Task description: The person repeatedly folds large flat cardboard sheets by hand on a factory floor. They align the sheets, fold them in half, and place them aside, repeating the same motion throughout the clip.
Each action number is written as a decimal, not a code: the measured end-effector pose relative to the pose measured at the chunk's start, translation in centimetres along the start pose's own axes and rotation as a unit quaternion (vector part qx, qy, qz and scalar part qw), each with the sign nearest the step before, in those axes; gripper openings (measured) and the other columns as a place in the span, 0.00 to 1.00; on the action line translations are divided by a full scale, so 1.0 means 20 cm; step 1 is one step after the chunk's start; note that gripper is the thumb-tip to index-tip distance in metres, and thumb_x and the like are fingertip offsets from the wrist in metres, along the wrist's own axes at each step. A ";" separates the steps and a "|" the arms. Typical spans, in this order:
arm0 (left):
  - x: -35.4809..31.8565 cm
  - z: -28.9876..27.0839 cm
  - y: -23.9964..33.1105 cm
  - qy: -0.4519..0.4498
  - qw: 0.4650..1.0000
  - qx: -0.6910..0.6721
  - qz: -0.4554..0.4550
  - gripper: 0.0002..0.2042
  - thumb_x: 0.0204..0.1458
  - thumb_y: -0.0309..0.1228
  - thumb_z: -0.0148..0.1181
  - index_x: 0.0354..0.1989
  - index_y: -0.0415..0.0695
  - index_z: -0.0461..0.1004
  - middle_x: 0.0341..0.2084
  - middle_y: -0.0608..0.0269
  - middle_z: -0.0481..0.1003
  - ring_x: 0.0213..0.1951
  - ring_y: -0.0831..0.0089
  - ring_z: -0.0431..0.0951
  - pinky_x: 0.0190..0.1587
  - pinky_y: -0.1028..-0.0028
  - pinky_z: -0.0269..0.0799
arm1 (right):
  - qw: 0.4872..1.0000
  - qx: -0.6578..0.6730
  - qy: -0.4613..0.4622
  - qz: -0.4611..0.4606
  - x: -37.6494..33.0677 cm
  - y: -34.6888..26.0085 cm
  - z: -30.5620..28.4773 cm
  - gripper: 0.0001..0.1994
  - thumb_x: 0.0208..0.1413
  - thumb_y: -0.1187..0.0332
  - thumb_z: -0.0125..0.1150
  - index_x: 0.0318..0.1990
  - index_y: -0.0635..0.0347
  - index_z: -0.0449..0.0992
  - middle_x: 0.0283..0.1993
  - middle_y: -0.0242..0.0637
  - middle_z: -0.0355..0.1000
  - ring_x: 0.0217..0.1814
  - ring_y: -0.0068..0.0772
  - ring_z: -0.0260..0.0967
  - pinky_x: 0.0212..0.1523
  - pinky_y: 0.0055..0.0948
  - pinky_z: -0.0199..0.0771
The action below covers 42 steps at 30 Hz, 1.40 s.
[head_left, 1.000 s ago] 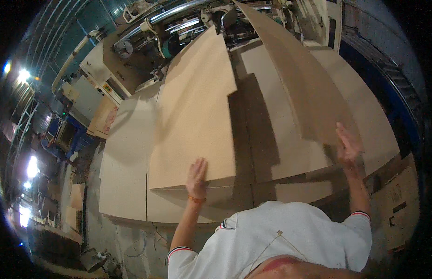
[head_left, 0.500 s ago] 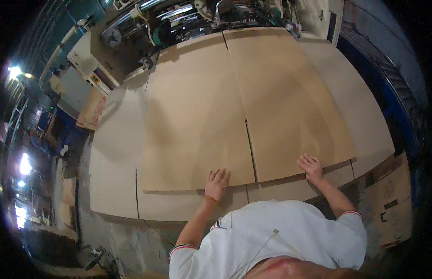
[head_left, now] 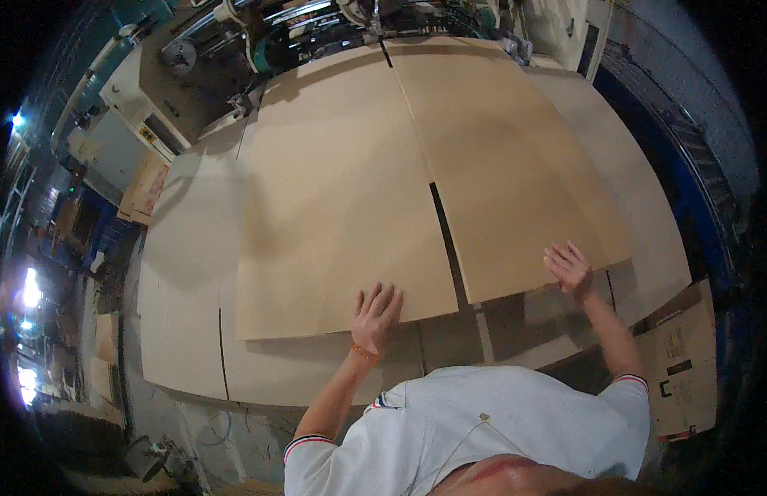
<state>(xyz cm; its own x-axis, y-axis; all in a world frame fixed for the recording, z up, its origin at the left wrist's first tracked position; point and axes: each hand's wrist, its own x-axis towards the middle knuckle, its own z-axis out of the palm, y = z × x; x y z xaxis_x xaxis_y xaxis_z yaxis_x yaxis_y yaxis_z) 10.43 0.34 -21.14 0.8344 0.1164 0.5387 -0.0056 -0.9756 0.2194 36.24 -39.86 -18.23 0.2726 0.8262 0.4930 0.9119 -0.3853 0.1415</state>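
A large brown cardboard sheet (head_left: 342, 190) lies before me on wider, paler cardboard (head_left: 185, 273). One dark slot cuts in from its near edge and a shorter one from its far edge, with a crease between them. My left hand (head_left: 376, 317) rests on the near edge of the left panel, fingers stretched out over the surface. At the near edge of the right panel (head_left: 516, 190), my right hand (head_left: 570, 269) lies with its fingers extended and slightly spread. Whether its thumb is under the edge is hidden. That panel's near edge sits higher than the left one's, with shadow beneath.
A machine with rollers (head_left: 317, 25) stands at the far end of the sheet. To its left is a pale machine housing (head_left: 144, 95). Blue railing (head_left: 681, 149) runs along the right. A cardboard box (head_left: 681, 364) stands at the lower right, and more cardboard (head_left: 144, 190) at the left.
The right panel's near edge has risen, and the near slot has widened. My right hand has moved up and away with it; my left hand has moved slightly away from me.
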 end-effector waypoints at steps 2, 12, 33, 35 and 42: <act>0.05 0.02 0.00 0.005 1.000 0.013 0.000 0.18 0.50 0.30 0.62 0.51 0.57 0.76 0.51 0.65 0.74 0.56 0.63 0.72 0.61 0.55 0.60 | 1.000 -0.019 -0.002 -0.018 0.03 0.07 0.02 0.17 0.50 0.69 0.50 0.49 0.57 0.76 0.56 0.38 0.72 0.59 0.44 0.68 0.59 0.51 0.65; -0.43 -0.01 -0.18 -0.078 0.995 -0.015 -0.064 0.22 0.47 0.29 0.56 0.53 0.60 0.74 0.57 0.66 0.70 0.61 0.64 0.67 0.64 0.51 0.54 | 0.984 0.130 -0.082 0.095 -0.19 -0.54 0.16 0.21 0.46 0.77 0.59 0.51 0.54 0.76 0.59 0.35 0.70 0.64 0.43 0.64 0.64 0.52 0.57; -1.36 -0.39 0.35 -0.198 0.978 -0.029 -0.058 0.22 0.47 0.31 0.57 0.54 0.57 0.73 0.57 0.64 0.68 0.61 0.60 0.64 0.63 0.49 0.53 | 0.946 0.220 -0.219 0.095 -0.84 -1.21 -0.37 0.22 0.46 0.78 0.53 0.52 0.54 0.74 0.62 0.48 0.65 0.67 0.46 0.59 0.64 0.53 0.55; -1.40 -0.51 0.42 -0.278 0.959 -0.051 -0.034 0.22 0.48 0.31 0.57 0.55 0.54 0.72 0.57 0.63 0.68 0.61 0.58 0.63 0.63 0.50 0.52 | 0.923 0.273 -0.218 0.158 -0.92 -1.16 -0.44 0.23 0.47 0.76 0.53 0.55 0.57 0.71 0.64 0.52 0.60 0.68 0.49 0.55 0.65 0.53 0.54; -1.39 -0.66 0.18 0.272 0.515 -0.256 -0.771 0.29 0.58 0.51 0.51 0.61 0.45 0.61 0.52 0.57 0.69 0.55 0.62 0.67 0.52 0.63 0.65 | 0.200 0.324 0.279 0.881 -1.37 -1.02 -0.32 0.30 0.62 0.50 0.48 0.64 0.61 0.56 0.65 0.45 0.58 0.66 0.44 0.55 0.64 0.44 0.55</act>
<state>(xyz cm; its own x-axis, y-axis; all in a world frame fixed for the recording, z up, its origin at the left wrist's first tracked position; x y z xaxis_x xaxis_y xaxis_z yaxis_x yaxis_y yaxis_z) -20.01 -3.95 -24.62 -0.2125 0.8509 -0.4805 0.1723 0.5167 0.8387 8.27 -57.26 -29.08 0.4338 -0.6034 -0.6691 -0.5525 0.4085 -0.7265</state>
